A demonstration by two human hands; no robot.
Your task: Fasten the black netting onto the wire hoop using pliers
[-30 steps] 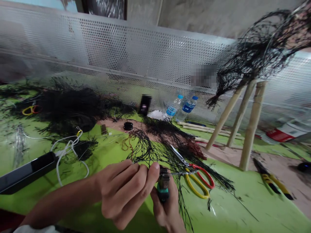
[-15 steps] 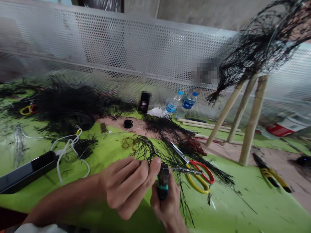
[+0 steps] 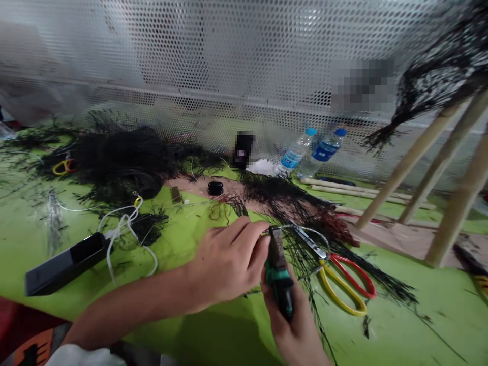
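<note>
My right hand [image 3: 295, 325] is wrapped round the green and black handles of a pair of pliers [image 3: 280, 277], jaws pointing up. A thin silvery wire [image 3: 305, 230] arcs from the jaws over a black wiry sprig [image 3: 301, 249] lying on the green table cover [image 3: 190, 325]. My left hand [image 3: 229, 262] is closed, its fingertips pinching the sprig and wire right beside the plier jaws. Scissors [image 3: 343, 277] with one red and one yellow handle lie just right of the pliers, blades pointing back left.
A perforated metal screen [image 3: 229, 76] closes the back. Heaps of black wiry material [image 3: 118, 160] cover the left. A black power bank [image 3: 64, 264] with a white cable [image 3: 122, 229] lies at the left. Two water bottles [image 3: 312, 155] and leaning bamboo poles [image 3: 430, 173] stand at the right.
The view has shifted, so everything sits lower and further right. The pliers have turned more upright and a loop of wire now shows at their jaws. Both hands keep their grip.
</note>
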